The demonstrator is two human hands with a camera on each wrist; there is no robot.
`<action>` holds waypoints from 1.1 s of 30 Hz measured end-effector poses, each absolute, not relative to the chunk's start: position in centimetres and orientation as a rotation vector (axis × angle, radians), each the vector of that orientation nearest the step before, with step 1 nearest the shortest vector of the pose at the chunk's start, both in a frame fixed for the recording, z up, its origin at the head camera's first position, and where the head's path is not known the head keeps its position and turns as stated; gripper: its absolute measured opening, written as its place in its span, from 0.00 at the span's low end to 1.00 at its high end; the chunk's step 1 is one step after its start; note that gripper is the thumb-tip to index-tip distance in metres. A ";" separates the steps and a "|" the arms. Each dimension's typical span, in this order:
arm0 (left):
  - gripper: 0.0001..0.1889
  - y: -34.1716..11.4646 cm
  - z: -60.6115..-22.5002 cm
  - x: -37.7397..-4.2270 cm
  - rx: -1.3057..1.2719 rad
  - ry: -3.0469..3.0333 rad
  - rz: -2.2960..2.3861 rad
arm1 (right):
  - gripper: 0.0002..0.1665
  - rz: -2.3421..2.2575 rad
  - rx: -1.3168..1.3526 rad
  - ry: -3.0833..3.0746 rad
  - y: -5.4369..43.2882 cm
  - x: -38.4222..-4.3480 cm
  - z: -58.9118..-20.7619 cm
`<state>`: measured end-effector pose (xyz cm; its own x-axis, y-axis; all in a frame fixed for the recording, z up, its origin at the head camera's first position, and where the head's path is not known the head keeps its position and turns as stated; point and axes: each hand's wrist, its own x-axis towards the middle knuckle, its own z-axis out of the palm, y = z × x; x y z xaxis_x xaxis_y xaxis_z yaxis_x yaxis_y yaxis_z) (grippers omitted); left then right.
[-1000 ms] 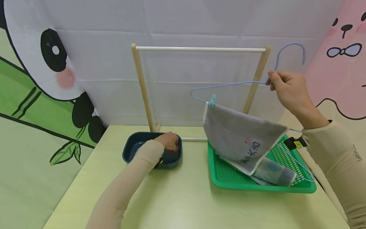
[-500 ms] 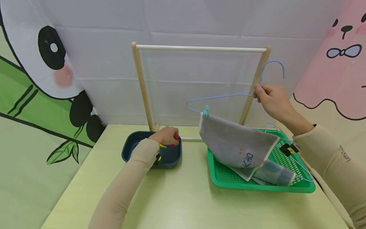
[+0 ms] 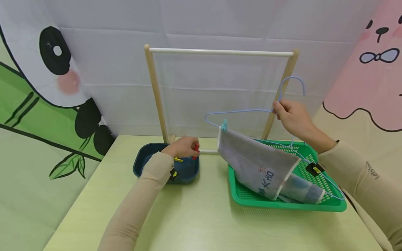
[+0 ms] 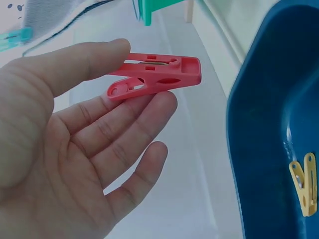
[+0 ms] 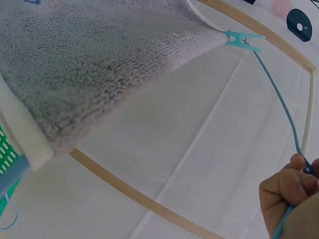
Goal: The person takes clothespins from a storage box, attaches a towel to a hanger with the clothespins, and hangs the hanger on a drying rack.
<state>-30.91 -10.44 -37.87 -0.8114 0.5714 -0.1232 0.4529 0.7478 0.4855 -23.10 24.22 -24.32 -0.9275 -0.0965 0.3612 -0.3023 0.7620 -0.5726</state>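
My left hand [image 3: 183,147] is over the right side of a dark blue basin [image 3: 138,170]. Its thumb and fingers pinch a red clothespin [image 4: 164,72], plainly seen in the left wrist view. My right hand [image 3: 293,116] grips a light blue clothes hanger [image 3: 238,111] just below its hook. From the hanger droops a grey towel [image 3: 251,157] with dark lettering. A teal clothespin [image 3: 224,125] fastens the towel's left corner to the hanger. The towel's lower part hangs over a green basket [image 3: 289,207].
In the basket lie a bluish patterned cloth [image 3: 303,190] and a second blue hanger [image 3: 333,183]. A yellow clothespin [image 4: 305,184] is in the basin. Behind both containers stands a wooden rack with a white bar [image 3: 220,52].
My right hand has come down and to the left with the hanger and towel. My left hand has risen slightly from the basin with the red clothespin.
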 end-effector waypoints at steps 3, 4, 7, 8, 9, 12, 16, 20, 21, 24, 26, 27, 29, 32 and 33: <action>0.10 -10.3 -37.6 -30.7 0.832 2.680 0.660 | 0.28 0.961 0.304 -2.678 24.1 -23.0 -24.4; 0.10 -10.2 -37.4 -30.6 0.843 2.677 0.666 | 0.28 0.968 0.304 -2.685 24.1 -23.0 -24.4; 0.11 -9.7 -36.9 -30.0 0.879 2.663 0.690 | 0.28 0.983 0.306 -2.691 24.1 -23.1 -24.6; 0.11 -9.5 -36.6 -29.7 0.891 2.654 0.700 | 0.28 0.984 0.311 -2.688 24.0 -23.1 -24.7; 0.11 -9.3 -36.4 -29.5 0.909 2.644 0.713 | 0.28 0.983 0.310 -2.687 24.0 -23.1 -24.8; 0.10 -8.7 -35.6 -28.8 0.957 2.611 0.757 | 0.29 0.996 0.301 -2.697 23.9 -23.2 -25.2; 0.09 -7.8 -34.9 -28.1 1.020 2.573 0.798 | 0.30 1.025 0.273 -2.729 23.8 -23.1 -25.6; 0.08 -6.9 -34.4 -27.4 1.078 2.558 0.804 | 0.31 1.044 0.272 -2.758 23.9 -23.0 -25.7; 0.08 -6.6 -34.3 -27.3 1.088 2.557 0.804 | 0.32 1.059 0.266 -2.768 23.9 -22.9 -25.7; 0.09 -6.1 -34.1 -27.0 1.138 2.549 0.811 | 0.34 1.102 0.247 -2.801 23.9 -22.8 -25.6; 0.10 -5.7 -34.0 -26.8 1.177 2.538 0.828 | 0.36 1.134 0.235 -2.823 23.9 -22.7 -25.6; 0.10 -5.5 -34.0 -26.8 1.191 2.537 0.832 | 0.36 1.155 0.230 -2.830 23.8 -22.6 -25.5; 0.10 -5.3 -34.0 -26.7 1.222 2.536 0.839 | 0.36 1.198 0.247 -2.838 23.8 -22.6 -25.5; 0.09 -4.9 -34.1 -26.6 1.245 2.531 0.844 | 0.32 1.328 0.293 -2.812 23.7 -22.7 -25.6; 0.08 -4.8 -34.1 -26.5 1.247 2.533 0.839 | 0.31 1.368 0.315 -2.808 23.7 -22.7 -25.6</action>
<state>-26.53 -4.79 -34.12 -0.6257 0.7768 0.0714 0.6659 0.4842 0.5676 -22.74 23.68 -25.63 -0.9799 -0.1785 0.0895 -0.1805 0.5999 -0.7794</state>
